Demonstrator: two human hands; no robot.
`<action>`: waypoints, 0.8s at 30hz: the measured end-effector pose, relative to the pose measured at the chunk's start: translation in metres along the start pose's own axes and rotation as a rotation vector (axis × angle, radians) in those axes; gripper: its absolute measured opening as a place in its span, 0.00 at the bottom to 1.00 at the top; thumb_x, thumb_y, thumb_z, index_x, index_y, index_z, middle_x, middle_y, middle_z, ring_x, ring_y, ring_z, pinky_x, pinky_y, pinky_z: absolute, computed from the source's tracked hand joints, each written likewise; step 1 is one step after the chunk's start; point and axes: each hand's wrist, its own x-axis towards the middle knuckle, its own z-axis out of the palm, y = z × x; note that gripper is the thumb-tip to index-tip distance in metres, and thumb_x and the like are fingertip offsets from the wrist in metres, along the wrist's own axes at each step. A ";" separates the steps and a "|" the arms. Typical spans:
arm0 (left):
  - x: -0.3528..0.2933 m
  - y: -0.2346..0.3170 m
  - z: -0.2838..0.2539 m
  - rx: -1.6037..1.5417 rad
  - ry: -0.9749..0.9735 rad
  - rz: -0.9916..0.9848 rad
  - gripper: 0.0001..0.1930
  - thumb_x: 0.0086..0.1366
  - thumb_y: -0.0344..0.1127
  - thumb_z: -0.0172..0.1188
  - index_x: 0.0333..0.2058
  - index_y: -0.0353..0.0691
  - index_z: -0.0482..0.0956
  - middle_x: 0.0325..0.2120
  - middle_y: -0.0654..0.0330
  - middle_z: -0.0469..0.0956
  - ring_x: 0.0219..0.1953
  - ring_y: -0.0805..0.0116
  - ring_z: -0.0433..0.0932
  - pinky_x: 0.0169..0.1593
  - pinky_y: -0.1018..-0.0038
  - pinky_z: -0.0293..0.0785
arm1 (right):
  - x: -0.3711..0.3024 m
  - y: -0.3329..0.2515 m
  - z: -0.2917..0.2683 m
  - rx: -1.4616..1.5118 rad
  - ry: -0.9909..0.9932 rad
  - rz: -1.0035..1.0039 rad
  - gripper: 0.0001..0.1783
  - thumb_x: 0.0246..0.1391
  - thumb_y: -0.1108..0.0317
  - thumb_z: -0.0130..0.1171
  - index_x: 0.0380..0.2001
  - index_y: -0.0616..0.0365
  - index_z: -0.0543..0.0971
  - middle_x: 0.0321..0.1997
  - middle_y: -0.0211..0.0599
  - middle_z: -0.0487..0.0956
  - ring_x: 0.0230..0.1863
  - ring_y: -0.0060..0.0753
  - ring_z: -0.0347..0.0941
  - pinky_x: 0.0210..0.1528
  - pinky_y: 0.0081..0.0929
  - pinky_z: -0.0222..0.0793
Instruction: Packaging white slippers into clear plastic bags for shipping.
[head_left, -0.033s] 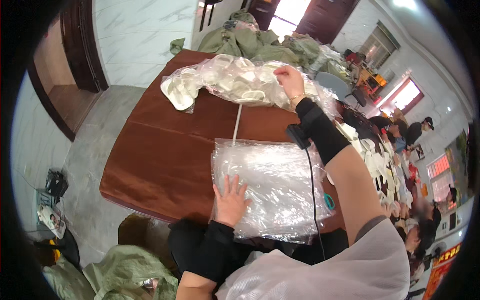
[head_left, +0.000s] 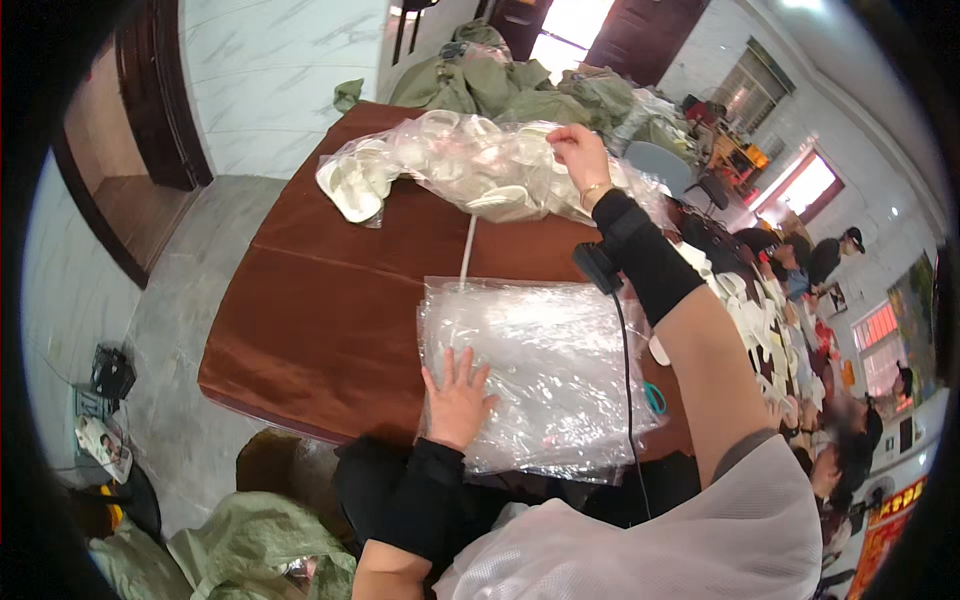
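Observation:
My left hand [head_left: 458, 402] lies with fingers spread on the near left part of a stack of clear plastic bags [head_left: 550, 370]. At the table's far side runs a row of white slippers in clear bags [head_left: 490, 160]. Over the right part of that row is my right hand [head_left: 580, 158], its thumb and fingers pinched together. What the pinch holds, if anything, cannot be made out. A black device with a cable [head_left: 597, 268] sits by my right forearm, and the cable runs down across the bags.
Brown cloth covers the table [head_left: 320, 310]. Teal-handled scissors [head_left: 654, 398] lie right of the bag stack. Green sacks [head_left: 520, 85] are heaped beyond the table; another sack [head_left: 260, 545] stands at lower left. People work at the right beside many white pieces [head_left: 750, 320].

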 end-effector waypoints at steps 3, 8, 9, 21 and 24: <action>-0.001 -0.004 0.004 0.009 -0.023 0.002 0.34 0.67 0.58 0.59 0.69 0.57 0.68 0.76 0.58 0.53 0.78 0.46 0.45 0.71 0.30 0.44 | -0.008 -0.061 -0.037 0.173 -0.086 -0.005 0.10 0.58 0.77 0.55 0.40 0.62 0.84 0.37 0.30 0.82 0.36 0.19 0.75 0.43 0.20 0.74; 0.001 -0.004 0.000 0.008 -0.020 0.013 0.33 0.67 0.57 0.59 0.69 0.57 0.69 0.76 0.60 0.52 0.79 0.49 0.44 0.71 0.30 0.44 | -0.015 -0.160 -0.078 0.173 -0.393 -0.201 0.14 0.62 0.73 0.56 0.49 0.61 0.83 0.41 0.25 0.80 0.40 0.17 0.74 0.49 0.19 0.73; 0.001 -0.002 -0.001 0.004 -0.030 0.016 0.33 0.68 0.57 0.59 0.69 0.57 0.69 0.76 0.60 0.52 0.79 0.49 0.44 0.71 0.30 0.44 | -0.021 -0.179 -0.088 0.196 -0.469 -0.259 0.15 0.64 0.71 0.57 0.52 0.60 0.82 0.43 0.24 0.79 0.42 0.17 0.73 0.52 0.19 0.72; -0.007 0.002 -0.002 -0.023 -0.002 0.040 0.34 0.66 0.54 0.61 0.69 0.55 0.68 0.75 0.56 0.55 0.78 0.47 0.47 0.72 0.33 0.45 | -0.136 -0.185 -0.277 -0.250 -0.732 -0.305 0.06 0.60 0.72 0.59 0.28 0.58 0.76 0.44 0.33 0.77 0.51 0.29 0.72 0.58 0.30 0.67; -0.001 0.005 0.006 0.006 -0.015 0.032 0.34 0.66 0.54 0.61 0.70 0.54 0.67 0.75 0.56 0.56 0.77 0.47 0.48 0.72 0.32 0.44 | -0.188 -0.086 -0.291 -0.426 -0.627 -0.323 0.04 0.59 0.76 0.57 0.31 0.56 0.78 0.45 0.31 0.78 0.51 0.33 0.73 0.58 0.31 0.68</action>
